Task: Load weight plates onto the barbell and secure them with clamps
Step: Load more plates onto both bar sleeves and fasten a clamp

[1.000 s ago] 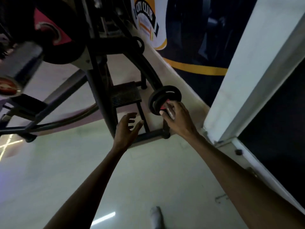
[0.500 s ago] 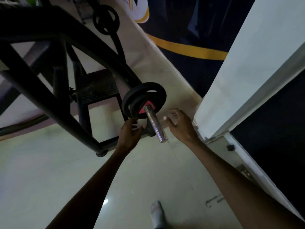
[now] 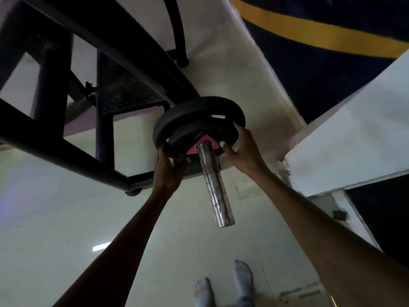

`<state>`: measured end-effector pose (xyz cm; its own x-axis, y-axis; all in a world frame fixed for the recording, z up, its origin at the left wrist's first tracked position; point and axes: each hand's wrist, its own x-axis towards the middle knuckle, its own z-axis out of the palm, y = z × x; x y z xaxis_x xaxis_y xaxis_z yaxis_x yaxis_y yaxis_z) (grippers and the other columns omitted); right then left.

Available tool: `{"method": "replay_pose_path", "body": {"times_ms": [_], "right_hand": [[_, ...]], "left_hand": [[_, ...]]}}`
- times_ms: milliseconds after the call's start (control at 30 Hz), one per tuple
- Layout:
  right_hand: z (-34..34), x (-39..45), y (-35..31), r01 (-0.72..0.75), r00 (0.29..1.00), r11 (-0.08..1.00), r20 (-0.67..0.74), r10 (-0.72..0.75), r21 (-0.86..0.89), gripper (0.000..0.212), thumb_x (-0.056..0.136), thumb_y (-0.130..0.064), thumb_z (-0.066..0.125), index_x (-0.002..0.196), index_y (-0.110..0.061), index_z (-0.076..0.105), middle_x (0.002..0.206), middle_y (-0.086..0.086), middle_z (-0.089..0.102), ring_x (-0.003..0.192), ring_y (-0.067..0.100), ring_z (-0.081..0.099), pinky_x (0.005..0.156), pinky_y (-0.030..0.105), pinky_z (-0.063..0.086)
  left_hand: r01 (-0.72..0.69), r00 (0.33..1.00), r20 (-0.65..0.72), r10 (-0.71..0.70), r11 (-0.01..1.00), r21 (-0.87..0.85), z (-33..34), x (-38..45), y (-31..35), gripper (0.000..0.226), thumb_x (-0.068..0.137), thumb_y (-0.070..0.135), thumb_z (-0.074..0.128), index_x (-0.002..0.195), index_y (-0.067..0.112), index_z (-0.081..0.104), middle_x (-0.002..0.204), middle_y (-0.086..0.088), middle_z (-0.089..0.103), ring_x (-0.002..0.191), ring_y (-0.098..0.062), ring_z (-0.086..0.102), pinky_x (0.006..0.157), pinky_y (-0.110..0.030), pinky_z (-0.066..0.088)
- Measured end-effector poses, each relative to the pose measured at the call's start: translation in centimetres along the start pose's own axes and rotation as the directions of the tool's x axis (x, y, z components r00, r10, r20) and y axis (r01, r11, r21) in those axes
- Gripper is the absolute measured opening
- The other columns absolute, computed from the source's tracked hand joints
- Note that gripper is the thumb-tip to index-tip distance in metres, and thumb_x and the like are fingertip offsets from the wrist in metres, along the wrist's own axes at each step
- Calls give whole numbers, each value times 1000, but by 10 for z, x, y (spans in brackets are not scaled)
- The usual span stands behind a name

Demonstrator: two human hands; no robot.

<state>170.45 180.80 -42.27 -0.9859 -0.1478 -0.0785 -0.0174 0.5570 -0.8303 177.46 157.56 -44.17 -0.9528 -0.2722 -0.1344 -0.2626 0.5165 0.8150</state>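
Observation:
A chrome sleeve sticks out toward me at centre frame. Two black weight plates sit on it: a larger one behind and a smaller front plate with a red triangular hub. My left hand grips the lower left rim of the front plate. My right hand holds its right rim, thumb near the hub. No clamp is in view.
A black steel rack frame with a mesh step fills the upper left. A white column stands at right before a dark wall with a yellow stripe. My two socked feet stand on the pale glossy floor.
The view closed in on the plates. Both hands rose from beside the sleeve and took hold of the front plate's rim, left hand on the left, right hand on the right.

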Motion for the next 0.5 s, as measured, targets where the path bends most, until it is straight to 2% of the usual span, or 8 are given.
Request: {"method": "replay_pose_path", "body": {"times_ms": [33,100,167,233,267,367,433,500], "right_hand": [[4,5,6,13,1000,1000,-26,-12,16,71,93,-30,71,152,-14,35,146,16,43,134,25,46,91,-2,34],[11,9,17,43,996,998,-76,-39,55,70,88,-28,76,146,-13,40,142,13,46,127,19,49,87,-4,37],[13,11,26,75,992,991,-105,-63,110,73,83,-26,80,144,-14,42,141,8,47,125,14,50,96,12,47],[11,13,33,101,990,984,-110,-85,149,76,78,-30,84,141,-15,43,141,5,48,126,15,51,101,34,53],[9,15,36,111,990,981,-102,-95,161,78,75,-34,84,140,-16,44,140,4,48,127,15,51,101,40,54],[3,16,43,125,992,980,-50,-118,157,84,68,-47,86,138,-22,47,136,1,46,125,19,52,98,45,55],[0,13,49,120,993,984,-16,-119,129,83,66,-51,86,136,-22,50,134,1,43,121,22,53,95,45,57],[-2,7,54,104,994,989,16,-106,105,78,68,-46,87,132,-18,52,132,3,43,118,21,53,94,45,58]], "left_hand": [[2,999,-35,-2,1000,-18,4,3,-2,80,84,37,78,149,17,36,144,-7,51,129,-25,55,99,-43,56],[23,995,-100,-30,997,-67,12,7,-7,83,82,31,84,148,16,37,142,-8,51,126,-23,56,94,-32,54],[34,989,-142,-50,993,-111,17,8,-9,84,80,25,89,147,18,39,142,-6,51,126,-22,56,94,-27,52],[16,984,-172,-37,992,-124,19,9,-11,84,78,23,91,145,18,40,141,-3,53,127,-21,57,97,-31,53],[12,984,-174,-36,991,-135,20,8,-11,84,77,22,91,144,17,40,140,0,54,128,-20,58,99,-33,54],[30,986,-154,-58,984,-176,18,1,-8,82,76,31,90,140,16,41,131,8,60,124,-18,64,97,-39,59],[44,988,-137,-69,984,-175,17,-5,-6,81,76,37,89,137,14,41,128,6,64,118,-17,68,92,-41,63],[60,989,-128,-80,986,-154,18,-15,-3,74,80,30,88,135,10,42,123,5,65,112,-17,71,86,-37,64]]}}
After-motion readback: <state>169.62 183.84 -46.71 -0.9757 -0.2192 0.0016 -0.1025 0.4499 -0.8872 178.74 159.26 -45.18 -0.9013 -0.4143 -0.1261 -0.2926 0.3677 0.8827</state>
